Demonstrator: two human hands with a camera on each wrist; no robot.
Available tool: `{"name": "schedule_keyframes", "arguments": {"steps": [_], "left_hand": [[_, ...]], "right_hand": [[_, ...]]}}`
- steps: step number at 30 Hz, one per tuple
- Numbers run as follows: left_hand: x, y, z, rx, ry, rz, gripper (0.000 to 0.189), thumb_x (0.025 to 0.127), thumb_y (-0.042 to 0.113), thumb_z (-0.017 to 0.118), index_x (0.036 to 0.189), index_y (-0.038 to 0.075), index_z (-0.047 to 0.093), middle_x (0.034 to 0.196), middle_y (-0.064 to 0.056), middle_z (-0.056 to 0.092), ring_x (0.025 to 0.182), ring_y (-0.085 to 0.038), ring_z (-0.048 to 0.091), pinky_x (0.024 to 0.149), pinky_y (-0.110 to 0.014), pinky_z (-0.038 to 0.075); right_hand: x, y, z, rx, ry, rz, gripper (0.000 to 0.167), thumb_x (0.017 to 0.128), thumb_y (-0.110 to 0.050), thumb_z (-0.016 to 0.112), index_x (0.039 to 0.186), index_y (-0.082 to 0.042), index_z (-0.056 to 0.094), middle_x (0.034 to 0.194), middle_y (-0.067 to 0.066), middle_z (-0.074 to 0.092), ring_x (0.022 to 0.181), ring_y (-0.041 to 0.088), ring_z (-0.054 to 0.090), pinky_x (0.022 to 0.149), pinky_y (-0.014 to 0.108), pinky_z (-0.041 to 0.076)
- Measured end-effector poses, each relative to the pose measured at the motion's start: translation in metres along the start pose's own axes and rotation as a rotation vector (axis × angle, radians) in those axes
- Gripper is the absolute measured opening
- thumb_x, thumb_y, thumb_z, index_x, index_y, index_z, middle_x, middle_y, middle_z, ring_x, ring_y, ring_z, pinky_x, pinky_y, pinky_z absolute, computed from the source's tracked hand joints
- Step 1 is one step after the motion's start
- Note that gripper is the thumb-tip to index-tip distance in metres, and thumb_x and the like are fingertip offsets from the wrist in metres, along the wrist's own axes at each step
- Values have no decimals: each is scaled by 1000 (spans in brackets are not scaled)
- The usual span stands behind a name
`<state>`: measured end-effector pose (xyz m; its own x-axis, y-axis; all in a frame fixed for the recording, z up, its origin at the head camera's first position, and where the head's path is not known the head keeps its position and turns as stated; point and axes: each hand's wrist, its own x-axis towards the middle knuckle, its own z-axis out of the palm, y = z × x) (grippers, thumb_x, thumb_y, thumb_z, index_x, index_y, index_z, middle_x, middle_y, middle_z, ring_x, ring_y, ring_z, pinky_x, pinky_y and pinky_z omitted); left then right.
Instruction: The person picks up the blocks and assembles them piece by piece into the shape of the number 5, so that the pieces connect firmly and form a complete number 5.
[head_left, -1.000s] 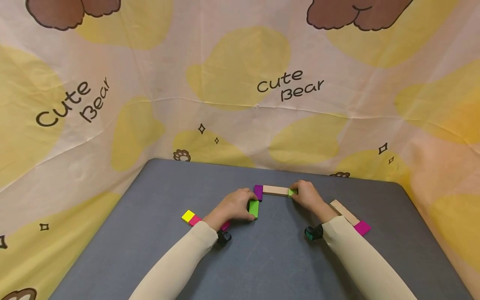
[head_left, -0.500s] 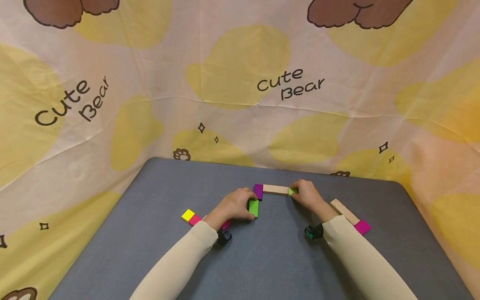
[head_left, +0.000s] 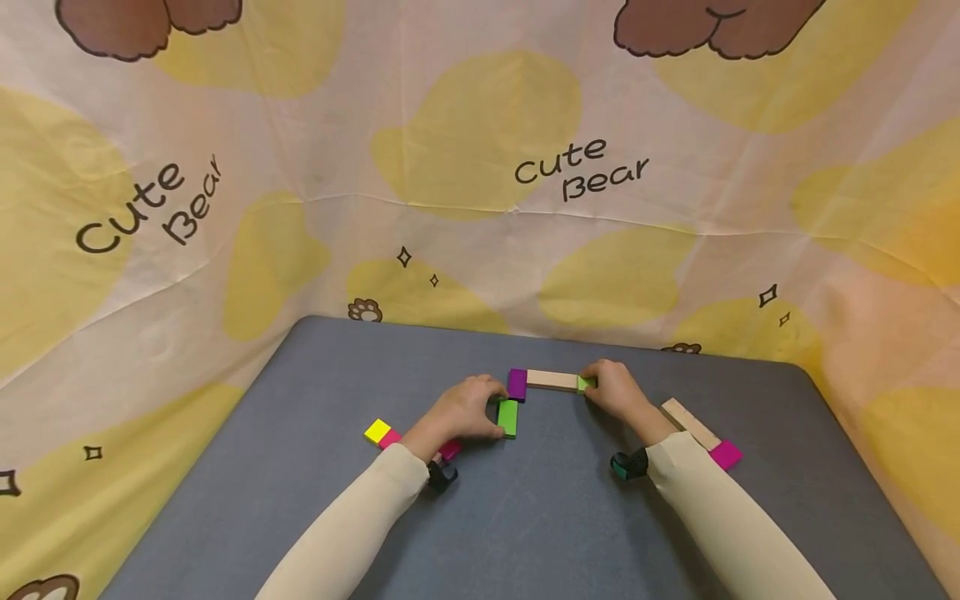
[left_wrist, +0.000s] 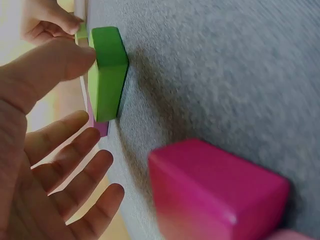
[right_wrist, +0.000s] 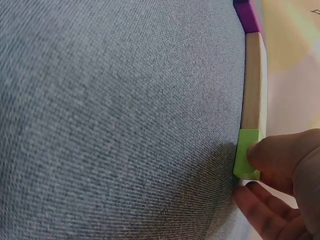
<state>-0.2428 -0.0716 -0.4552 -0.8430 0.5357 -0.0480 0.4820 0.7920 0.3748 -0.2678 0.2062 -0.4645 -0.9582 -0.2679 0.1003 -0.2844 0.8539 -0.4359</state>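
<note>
My left hand (head_left: 468,408) is beside a green block (head_left: 507,419) lying on the table, fingers spread and apart from it. In the left wrist view the thumb overlaps the edge of that block (left_wrist: 111,75). A purple block (head_left: 517,384) adjoins its far end, and a plain wooden block (head_left: 552,380) runs right from the purple one. At the wooden block's right end, my right hand (head_left: 617,390) pinches a small light green block (right_wrist: 247,155). There the thumb lies on top of it and the fingertips are at its end.
Under the left wrist lies a slanted row with a yellow block (head_left: 377,432) and magenta blocks, partly hidden by the arm. Right of the right wrist, another wooden block (head_left: 690,423) meets a magenta block (head_left: 725,455). A patterned cloth (head_left: 465,167) rises behind the grey table (head_left: 540,517).
My left fingers have come away from the green block, and that hand has shifted slightly left. The right hand keeps its hold on the light green block.
</note>
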Motion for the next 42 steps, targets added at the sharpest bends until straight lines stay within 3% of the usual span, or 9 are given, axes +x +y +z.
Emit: {"name": "schedule_keyframes", "arguments": {"steps": [7,34,42], "left_hand": [[-3,-2,2,6,4,11,45,73,33,79,114,16,68,109,2,64,99,-16,58,89,-36,50],[5,2,7,-15,21,7,45,73,34,79,113,16,69,104,2,64,96,-15,58,87,-34,50],[6,3,6,-2,19,5,45,74,34,79,114,16,69,107,2,64,101,-16,59,91,-35,50]], "right_hand": [[-2,-1,0,12,6,7,21,81,0,67,101,5,72,98,19,68,84,29,63,70,40,51],[-3,0,-2,3,-41,45,24,84,-4,67,107,3,71,111,22,64,91,31,63,75,44,51],[-4,1,-2,12,-35,44,24,85,-7,67,108,1,70,104,18,62,85,26,59,71,41,50]]}}
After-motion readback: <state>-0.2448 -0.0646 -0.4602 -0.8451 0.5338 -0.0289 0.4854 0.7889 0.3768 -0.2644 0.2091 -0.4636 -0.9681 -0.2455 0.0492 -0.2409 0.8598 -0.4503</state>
